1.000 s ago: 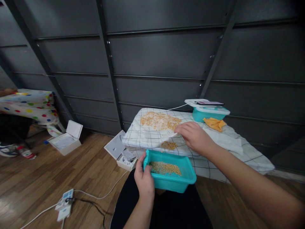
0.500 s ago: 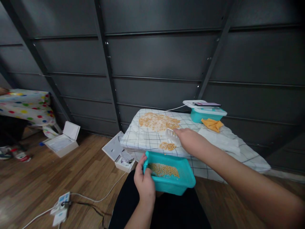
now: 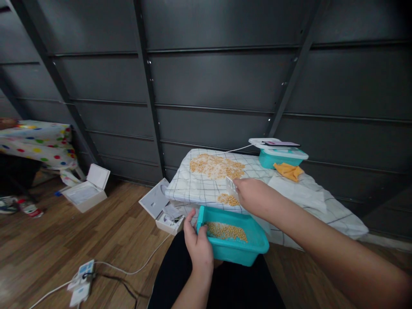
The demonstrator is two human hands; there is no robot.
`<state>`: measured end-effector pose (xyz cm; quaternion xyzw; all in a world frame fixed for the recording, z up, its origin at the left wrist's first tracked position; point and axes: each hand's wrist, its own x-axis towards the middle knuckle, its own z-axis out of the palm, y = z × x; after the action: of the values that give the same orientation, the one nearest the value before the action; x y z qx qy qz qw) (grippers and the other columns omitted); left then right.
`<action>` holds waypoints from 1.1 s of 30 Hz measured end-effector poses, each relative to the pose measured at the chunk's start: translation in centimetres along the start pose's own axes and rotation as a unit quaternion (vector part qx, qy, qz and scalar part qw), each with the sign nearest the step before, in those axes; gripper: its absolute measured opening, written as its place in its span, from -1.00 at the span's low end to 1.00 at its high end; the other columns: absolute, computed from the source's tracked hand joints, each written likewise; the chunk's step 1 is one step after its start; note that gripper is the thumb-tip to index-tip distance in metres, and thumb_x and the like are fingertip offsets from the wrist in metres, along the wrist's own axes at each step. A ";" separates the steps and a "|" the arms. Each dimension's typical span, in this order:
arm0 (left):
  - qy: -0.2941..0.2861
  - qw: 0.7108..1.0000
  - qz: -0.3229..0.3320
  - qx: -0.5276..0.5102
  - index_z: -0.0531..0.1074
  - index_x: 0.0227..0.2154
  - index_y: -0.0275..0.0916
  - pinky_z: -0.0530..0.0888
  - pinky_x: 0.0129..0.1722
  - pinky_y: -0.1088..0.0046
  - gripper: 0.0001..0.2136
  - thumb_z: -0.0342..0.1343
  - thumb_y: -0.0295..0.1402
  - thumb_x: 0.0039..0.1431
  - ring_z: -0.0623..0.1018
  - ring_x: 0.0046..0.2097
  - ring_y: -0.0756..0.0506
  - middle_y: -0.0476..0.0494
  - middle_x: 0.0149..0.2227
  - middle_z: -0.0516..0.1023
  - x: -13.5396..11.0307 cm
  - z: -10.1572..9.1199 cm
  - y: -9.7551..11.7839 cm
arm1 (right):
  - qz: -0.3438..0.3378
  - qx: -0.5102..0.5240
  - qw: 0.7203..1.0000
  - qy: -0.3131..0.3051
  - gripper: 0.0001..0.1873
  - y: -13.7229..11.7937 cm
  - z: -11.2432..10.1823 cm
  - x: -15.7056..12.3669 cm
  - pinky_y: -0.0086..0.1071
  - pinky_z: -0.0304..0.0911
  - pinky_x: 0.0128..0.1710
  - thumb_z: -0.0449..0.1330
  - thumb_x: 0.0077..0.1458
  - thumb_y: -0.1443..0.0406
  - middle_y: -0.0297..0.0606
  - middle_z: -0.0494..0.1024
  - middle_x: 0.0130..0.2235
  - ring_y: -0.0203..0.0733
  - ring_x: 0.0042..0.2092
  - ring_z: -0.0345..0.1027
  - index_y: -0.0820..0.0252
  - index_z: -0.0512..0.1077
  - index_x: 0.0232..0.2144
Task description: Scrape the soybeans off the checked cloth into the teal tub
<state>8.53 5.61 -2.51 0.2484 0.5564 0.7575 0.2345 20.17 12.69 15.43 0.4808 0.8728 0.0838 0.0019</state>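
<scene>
Yellow beans (image 3: pixel 236 233) in two piles (image 3: pixel 217 166), one teal tub (image 3: pixel 234 252)

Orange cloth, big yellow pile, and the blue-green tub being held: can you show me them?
Orange cloth (image 3: pixel 288 171): head view, middle of the fabric.
Big yellow pile (image 3: pixel 215 166): head view, middle of the heap.
Held blue-green tub (image 3: pixel 234 253): head view, near outer wall.

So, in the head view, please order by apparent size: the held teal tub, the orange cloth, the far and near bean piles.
Teal tub, also nearest the camera
Far bean pile
Orange cloth
Near bean pile
</scene>
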 end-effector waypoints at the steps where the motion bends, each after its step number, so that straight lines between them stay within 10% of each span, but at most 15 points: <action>1: 0.000 1.000 -0.002 0.000 0.36 -0.01 -0.18 0.31 0.11 0.18 -0.56 0.06 -0.46 -0.04 0.43 0.07 -0.21 -0.15 -0.05 0.50 0.0 0.0 0.0 | -0.001 0.005 1.000 0.001 -0.68 -0.1 -0.1 -0.1 -0.29 0.26 -0.28 -0.06 0.14 0.45 0.04 0.57 -0.23 -0.03 -0.24 0.47 0.37 0.42 -0.13; 19: -0.004 0.999 0.043 0.018 0.40 -0.22 -0.16 0.15 0.18 0.13 -0.71 0.02 -0.48 -0.06 0.32 0.16 -0.22 -0.17 0.09 0.38 0.4 -0.4 -0.9 | 0.028 -0.058 0.991 0.115 -0.59 0.5 -0.3 -0.8 -0.30 0.30 -0.34 -0.07 0.19 0.41 -0.06 0.54 -0.09 -0.04 -0.17 0.45 0.18 0.34 0.06; 33: -0.012 1.000 0.001 -0.014 0.35 -0.18 -0.16 0.19 0.16 0.15 -0.68 0.00 -0.50 -0.07 0.34 0.14 -0.20 -0.17 0.09 0.36 0.4 0.0 -0.9 | -0.106 -0.034 0.985 0.136 -0.51 3.6 5.7 3.3 -0.26 0.26 -0.06 -0.03 0.11 0.49 -0.16 0.53 -0.02 -0.09 -0.03 0.37 0.23 0.35 0.09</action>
<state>8.26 6.08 -3.31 0.2541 0.5426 0.7626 0.2440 21.88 18.15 10.58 0.3697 0.9076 0.1769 -0.0914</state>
